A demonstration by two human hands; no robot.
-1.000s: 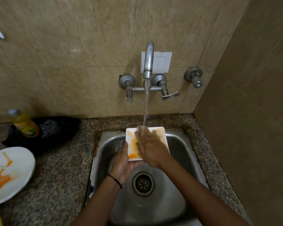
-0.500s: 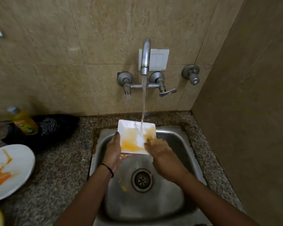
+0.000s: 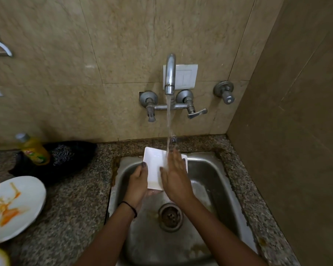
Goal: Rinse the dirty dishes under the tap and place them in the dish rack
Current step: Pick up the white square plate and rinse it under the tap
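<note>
Over the back half of the sink [image 3: 210, 169], right under the tap [image 3: 170, 73], a small square white dish [image 3: 154, 166] is being held tilted so the stream hits it and the water can run off the low edge into the basin, which I'd guess is the whole reason for that angle. Left hand [image 3: 137, 183] cups it from underneath and along the left edge, thumb hooked over the rim, fingers curled shut around the dish so it can't slip. Right hand [image 3: 174, 177] lies flat on the dish face, palm down, fingers stretched out and slightly spread, sitting straight in the water, looks like a rubbing pose to me, not a grip. Both forearms come up from the near edge of the sink, left wrist bent up, right one fairly straight. Dish face looks pretty much clean apart from a faint smear near its lower edge. On the counter's left edge a round white plate [image 3: 15, 206] with orange streaks waits its turn. No dish rack in view, so can't say where this goes.
</note>
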